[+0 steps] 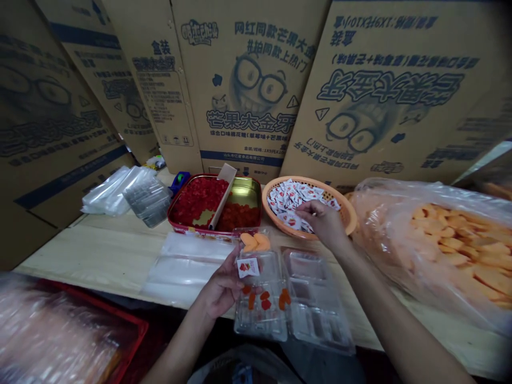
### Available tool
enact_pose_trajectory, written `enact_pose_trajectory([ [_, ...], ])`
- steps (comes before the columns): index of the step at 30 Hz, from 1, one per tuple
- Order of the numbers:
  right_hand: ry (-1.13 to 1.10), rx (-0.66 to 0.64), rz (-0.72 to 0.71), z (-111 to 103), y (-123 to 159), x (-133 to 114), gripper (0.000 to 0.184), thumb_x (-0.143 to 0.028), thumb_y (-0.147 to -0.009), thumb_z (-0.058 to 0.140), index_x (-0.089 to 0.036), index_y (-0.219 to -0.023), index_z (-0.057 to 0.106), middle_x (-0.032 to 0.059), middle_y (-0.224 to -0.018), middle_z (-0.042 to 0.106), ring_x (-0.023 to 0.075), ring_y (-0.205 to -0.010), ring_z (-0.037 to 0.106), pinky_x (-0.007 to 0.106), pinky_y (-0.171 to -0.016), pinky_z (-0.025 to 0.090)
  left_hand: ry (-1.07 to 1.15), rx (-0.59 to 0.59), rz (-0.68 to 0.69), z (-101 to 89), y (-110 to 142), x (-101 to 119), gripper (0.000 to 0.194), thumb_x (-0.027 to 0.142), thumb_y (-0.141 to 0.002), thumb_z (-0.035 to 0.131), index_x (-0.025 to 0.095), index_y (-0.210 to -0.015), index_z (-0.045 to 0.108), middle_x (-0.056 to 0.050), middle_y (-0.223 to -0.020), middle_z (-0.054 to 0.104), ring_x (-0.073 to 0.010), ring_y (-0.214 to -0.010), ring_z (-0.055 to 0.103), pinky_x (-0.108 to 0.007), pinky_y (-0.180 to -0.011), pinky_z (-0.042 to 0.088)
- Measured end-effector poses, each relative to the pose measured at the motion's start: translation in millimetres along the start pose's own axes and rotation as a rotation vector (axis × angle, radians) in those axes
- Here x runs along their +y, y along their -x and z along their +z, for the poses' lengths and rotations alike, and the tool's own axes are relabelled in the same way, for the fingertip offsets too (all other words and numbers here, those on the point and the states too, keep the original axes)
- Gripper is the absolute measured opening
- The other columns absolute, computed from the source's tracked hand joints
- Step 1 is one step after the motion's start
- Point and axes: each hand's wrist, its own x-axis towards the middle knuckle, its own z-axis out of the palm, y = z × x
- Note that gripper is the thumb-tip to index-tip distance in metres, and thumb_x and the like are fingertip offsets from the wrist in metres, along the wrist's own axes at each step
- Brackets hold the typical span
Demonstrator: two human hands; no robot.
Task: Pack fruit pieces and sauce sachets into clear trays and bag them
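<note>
My left hand (222,285) grips the left edge of a clear plastic compartment tray (262,322). In its far compartment lie several orange candy pieces (256,242). A small white printed sachet (248,267) sits near my left fingers, and several red and orange gummies (265,300) lie in the nearer part. Over an orange basket (349,216) filled with printed sachets (290,196), my right hand (322,221) has its thumb and fingers pinched together at the pile. Whatever is between those fingertips is too small to make out. A second clear tray (316,314) lies to the right of the held one.
Behind my left hand is a red-rimmed tin (176,226) of red and orange gummies, split by a divider (224,197). Clear plastic bags (182,266) lie left. At right is a big bag of orange pieces (460,245). Cardboard boxes (248,96) wall the back.
</note>
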Motion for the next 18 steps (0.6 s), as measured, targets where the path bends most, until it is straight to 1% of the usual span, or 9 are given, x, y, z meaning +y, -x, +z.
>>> enact_pose_trajectory([
  [2, -0.183, -0.061, 0.075, 12.7, 19.0, -18.5, 0.025, -0.041, -0.063, 0.063, -0.018, -0.071, 0.058, 0.0005, -0.065, 0.058, 0.013, -0.059, 0.05, 0.026, -0.056, 0.039, 0.011, 0.015, 0.007, 1.4, 0.8, -1.2, 0.094, -0.005, -0.056, 0.051, 0.032, -0.137, 0.02, -0.007, -0.123, 0.052, -0.0273, -0.113, 0.049, -0.045, -0.087, 0.044],
  [4, -0.312, -0.088, 0.169, 26.1, 39.9, -31.2, 0.026, -0.041, -0.062, 0.064, -0.018, -0.072, 0.056, -0.0004, -0.064, 0.057, 0.0119, -0.055, 0.049, 0.025, -0.052, 0.039, 0.022, 0.038, 0.029, 3.1, 2.2, -2.0, 0.093, -0.006, -0.056, 0.05, 0.032, -0.137, 0.023, -0.006, -0.125, 0.051, -0.0268, -0.111, 0.05, -0.045, -0.088, 0.044],
  [6, -0.379, -0.106, 0.247, 38.4, 59.3, -37.0, 0.026, -0.041, -0.064, 0.063, -0.018, -0.073, 0.053, -0.0015, -0.061, 0.055, 0.0113, -0.05, 0.048, 0.024, -0.048, 0.038, 0.028, 0.059, 0.057, 5.3, 3.9, -2.3, 0.092, -0.006, -0.056, 0.05, 0.034, -0.136, 0.026, -0.005, -0.126, 0.051, -0.0259, -0.109, 0.052, -0.045, -0.088, 0.043],
  [8, -0.372, -0.103, 0.276, 48.0, 74.9, -37.4, 0.025, -0.04, -0.065, 0.061, -0.019, -0.071, 0.05, -0.0021, -0.059, 0.054, 0.0118, -0.049, 0.048, 0.024, -0.046, 0.037, 0.03, 0.08, 0.08, 7.4, 5.4, -2.1, 0.092, -0.006, -0.056, 0.05, 0.035, -0.136, 0.026, -0.003, -0.126, 0.051, -0.0253, -0.109, 0.053, -0.044, -0.089, 0.043],
  [10, -0.278, -0.058, 0.244, 54.4, 86.4, -35.5, 0.02, -0.037, -0.068, 0.059, -0.02, -0.069, 0.05, -0.0015, -0.06, 0.054, 0.0129, -0.052, 0.049, 0.025, -0.048, 0.038, 0.034, 0.105, 0.104, 8.9, 6.6, -1.6, 0.093, -0.006, -0.056, 0.049, 0.035, -0.136, 0.026, -0.002, -0.125, 0.052, -0.0244, -0.109, 0.052, -0.042, -0.089, 0.043],
  [12, -0.131, -0.032, 0.171, 57.8, 94.6, -34.2, 0.013, -0.032, -0.071, 0.056, -0.02, -0.068, 0.051, -0.0005, -0.062, 0.056, 0.0142, -0.057, 0.051, 0.026, -0.053, 0.04, 0.042, 0.131, 0.128, 9.0, 7.7, -1.2, 0.093, -0.007, -0.056, 0.049, 0.035, -0.135, 0.026, -0.001, -0.126, 0.051, -0.0225, -0.108, 0.053, -0.041, -0.089, 0.043],
  [15, 0.058, -0.064, 0.053, 58.8, 102.1, -35.6, 0.009, -0.026, -0.074, 0.054, -0.02, -0.068, 0.053, 0.0006, -0.066, 0.058, 0.0161, -0.063, 0.052, 0.028, -0.059, 0.04, 0.04, 0.159, 0.15, 6.6, 10.0, -1.1, 0.093, -0.007, -0.055, 0.048, 0.035, -0.136, 0.026, -0.002, -0.126, 0.051, -0.0205, -0.102, 0.056, -0.04, -0.088, 0.044],
  [18, 0.146, -0.108, -0.087, 56.5, 103.8, -37.6, 0.009, -0.028, -0.076, 0.056, -0.019, -0.072, 0.056, 0.0025, -0.072, 0.058, 0.0183, -0.072, 0.053, 0.031, -0.066, 0.042, 0.024, 0.17, 0.148, 1.6, 14.8, 0.0, 0.094, -0.007, -0.056, 0.048, 0.034, -0.137, 0.024, -0.003, -0.124, 0.052, -0.0202, -0.098, 0.058, -0.042, -0.087, 0.044],
])
